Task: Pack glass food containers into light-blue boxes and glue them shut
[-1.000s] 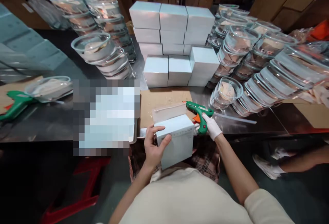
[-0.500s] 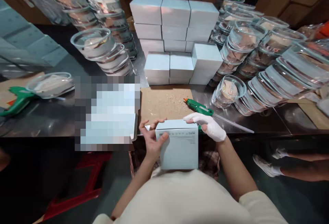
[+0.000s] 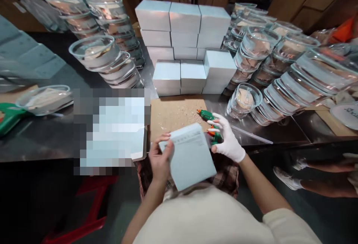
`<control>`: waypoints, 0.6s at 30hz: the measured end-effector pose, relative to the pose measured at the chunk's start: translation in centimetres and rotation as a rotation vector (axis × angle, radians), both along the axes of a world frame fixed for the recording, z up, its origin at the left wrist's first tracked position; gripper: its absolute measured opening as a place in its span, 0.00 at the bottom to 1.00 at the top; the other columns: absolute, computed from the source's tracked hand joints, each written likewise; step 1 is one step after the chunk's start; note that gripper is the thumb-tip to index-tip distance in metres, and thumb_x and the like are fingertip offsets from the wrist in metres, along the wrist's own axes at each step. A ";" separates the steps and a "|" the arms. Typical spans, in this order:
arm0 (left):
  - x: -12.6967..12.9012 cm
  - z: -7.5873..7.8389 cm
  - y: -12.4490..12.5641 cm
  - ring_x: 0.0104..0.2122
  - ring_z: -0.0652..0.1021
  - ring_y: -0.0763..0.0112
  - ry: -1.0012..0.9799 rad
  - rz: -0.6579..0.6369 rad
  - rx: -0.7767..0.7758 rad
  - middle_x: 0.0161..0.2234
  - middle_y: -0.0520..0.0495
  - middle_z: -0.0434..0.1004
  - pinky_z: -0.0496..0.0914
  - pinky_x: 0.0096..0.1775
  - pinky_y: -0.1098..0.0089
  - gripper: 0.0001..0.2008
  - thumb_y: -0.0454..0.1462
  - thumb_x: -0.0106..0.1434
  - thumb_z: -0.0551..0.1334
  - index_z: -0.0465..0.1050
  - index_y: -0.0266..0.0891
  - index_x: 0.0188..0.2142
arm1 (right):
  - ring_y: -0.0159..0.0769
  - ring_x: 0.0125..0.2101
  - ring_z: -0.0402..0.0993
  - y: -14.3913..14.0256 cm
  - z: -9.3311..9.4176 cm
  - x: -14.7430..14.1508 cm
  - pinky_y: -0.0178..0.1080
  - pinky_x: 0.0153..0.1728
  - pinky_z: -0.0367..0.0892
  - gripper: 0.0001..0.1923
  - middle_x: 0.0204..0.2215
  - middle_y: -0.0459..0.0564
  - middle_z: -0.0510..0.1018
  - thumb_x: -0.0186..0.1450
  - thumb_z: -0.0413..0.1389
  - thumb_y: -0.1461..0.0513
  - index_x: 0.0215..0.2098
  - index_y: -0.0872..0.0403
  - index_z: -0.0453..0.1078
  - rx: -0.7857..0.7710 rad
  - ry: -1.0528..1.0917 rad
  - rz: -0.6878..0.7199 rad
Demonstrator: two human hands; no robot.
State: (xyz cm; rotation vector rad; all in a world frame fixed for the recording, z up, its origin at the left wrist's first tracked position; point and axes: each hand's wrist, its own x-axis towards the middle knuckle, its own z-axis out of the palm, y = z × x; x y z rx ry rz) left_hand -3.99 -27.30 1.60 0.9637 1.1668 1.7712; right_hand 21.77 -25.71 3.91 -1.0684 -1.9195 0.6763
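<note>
A white cardboard box [image 3: 191, 158] with small print along its upper edge is tilted in front of my body. My bare left hand [image 3: 161, 158] grips it by its left side, thumb on the printed face. To the right of the box, my right hand [image 3: 227, 139], in a white glove, is open with fingers spread and apart from the box. Just behind those fingers lies a green glue gun [image 3: 207, 115] with an orange tip, partly covered by the hand. Under it is a cardboard sheet [image 3: 170, 115] speckled with bits of dried glue.
White boxes [image 3: 184, 24] are stacked at the back centre. Stacks of clear round tubs stand left [image 3: 92, 52] and right [image 3: 260, 42]. A pixelated pale patch [image 3: 114, 132] covers the left. Another green glue gun [image 3: 11, 117] lies far left; a person's legs [image 3: 321, 175] show at right.
My right hand has let go of the box and spread its fingers. The box has tilted in my left hand, its top leaning left. The view has shifted slightly.
</note>
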 end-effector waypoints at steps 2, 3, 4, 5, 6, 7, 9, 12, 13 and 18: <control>-0.3 0.5 0.6 0.48 0.80 0.64 -0.093 0.196 -0.032 0.42 0.50 0.78 0.71 0.56 0.63 0.15 0.46 0.60 0.74 0.74 0.43 0.37 | 0.58 0.66 0.64 -2.6 -2.5 -0.6 0.62 0.66 0.63 0.59 0.70 0.61 0.60 0.54 0.69 0.35 0.74 0.43 0.51 0.216 -0.039 -0.211; -0.3 0.8 0.9 0.46 0.80 0.66 -0.140 0.241 -0.070 0.42 0.51 0.78 0.72 0.53 0.65 0.16 0.47 0.60 0.74 0.74 0.43 0.39 | 0.58 0.64 0.67 -3.8 -3.6 -1.0 0.66 0.67 0.59 0.54 0.67 0.56 0.65 0.54 0.71 0.38 0.72 0.38 0.55 0.342 -0.132 -0.215; -0.2 1.1 1.2 0.43 0.80 0.67 -0.183 0.239 -0.121 0.41 0.52 0.79 0.74 0.50 0.66 0.17 0.48 0.60 0.74 0.73 0.44 0.40 | 0.55 0.60 0.71 -4.7 -4.4 -1.4 0.68 0.69 0.54 0.45 0.62 0.48 0.72 0.55 0.73 0.44 0.66 0.29 0.61 0.448 -0.204 -0.185; 0.0 1.4 1.5 0.40 0.80 0.68 -0.222 0.195 -0.178 0.40 0.52 0.79 0.75 0.48 0.67 0.19 0.50 0.60 0.74 0.73 0.44 0.42 | 0.50 0.55 0.76 -5.2 -4.9 -1.7 0.69 0.70 0.49 0.34 0.55 0.41 0.78 0.58 0.72 0.48 0.59 0.24 0.67 0.569 -0.294 -0.144; 0.3 1.6 1.7 0.38 0.81 0.67 -0.255 0.118 -0.229 0.39 0.51 0.80 0.76 0.46 0.66 0.21 0.53 0.60 0.73 0.73 0.45 0.44 | 0.46 0.49 0.78 -5.4 -4.9 -1.7 0.70 0.71 0.44 0.24 0.48 0.35 0.81 0.61 0.71 0.52 0.51 0.22 0.71 0.687 -0.374 -0.111; 0.5 1.7 1.9 0.38 0.82 0.66 -0.281 0.028 -0.256 0.40 0.49 0.80 0.77 0.45 0.65 0.24 0.56 0.61 0.72 0.72 0.45 0.47 | 0.43 0.45 0.79 -5.3 -4.5 -1.6 0.69 0.72 0.39 0.18 0.43 0.32 0.82 0.63 0.69 0.55 0.46 0.23 0.73 0.792 -0.451 -0.101; 0.7 1.7 2.2 0.47 0.82 0.59 -0.285 -0.104 -0.198 0.49 0.43 0.80 0.78 0.46 0.61 0.33 0.63 0.62 0.66 0.69 0.50 0.58 | 0.41 0.43 0.79 -3.8 -2.3 -0.4 0.68 0.73 0.36 0.11 0.42 0.32 0.84 0.66 0.66 0.56 0.43 0.29 0.74 0.942 -0.595 -0.153; 0.0 1.3 2.1 0.64 0.72 0.53 -0.121 -0.095 0.039 0.68 0.39 0.65 0.78 0.53 0.56 0.45 0.67 0.59 0.65 0.54 0.61 0.70 | 0.45 0.50 0.78 1.1 3.6 2.3 0.65 0.71 0.44 0.16 0.48 0.39 0.84 0.66 0.65 0.53 0.52 0.35 0.72 0.968 -0.688 -0.354; -0.3 1.1 2.0 0.67 0.69 0.53 -0.050 -0.065 0.096 0.70 0.40 0.62 0.77 0.55 0.56 0.46 0.65 0.59 0.67 0.52 0.62 0.71 | 0.47 0.54 0.76 3.4 5.8 3.2 0.63 0.71 0.47 0.21 0.51 0.43 0.83 0.66 0.65 0.51 0.56 0.37 0.71 0.952 -0.715 -0.438; -1.7 1.3 0.2 0.64 0.73 0.54 0.153 -0.078 0.151 0.62 0.37 0.73 0.75 0.58 0.57 0.37 0.54 0.65 0.69 0.62 0.51 0.68 | 0.51 0.66 0.62 17.6 13.7 4.8 0.60 0.68 0.52 0.33 0.67 0.54 0.70 0.64 0.64 0.58 0.66 0.51 0.66 0.474 -0.855 -0.739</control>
